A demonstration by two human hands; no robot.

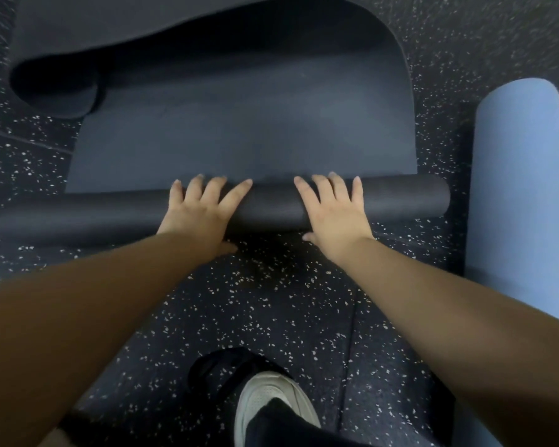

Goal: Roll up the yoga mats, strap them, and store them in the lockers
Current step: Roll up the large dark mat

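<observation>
Both hands, the left hand (pixel 197 210) and the right hand (pixel 331 210), press with fingers spread flat on the rolled part of the dark yoga mat (pixel 239 137) on the speckled floor (pixel 271 301); a blue rolled mat (pixel 520 188) lies beside.

Both hands (pixel 265 208) side by side atop rolled mat end (pixel 400 201), flat mat (pixel 239 140) beyond, second rolled mat (pixel 520 188) at right, shoe (pixel 265 401) nearest on floor (pixel 271 301).

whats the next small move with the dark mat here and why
Probably push the roll forward another turn. Both hands, left hand and right hand, rest on top of it with fingers spread, and a good stretch of the dark mat lies flat ahead, its far end curled over.
</observation>
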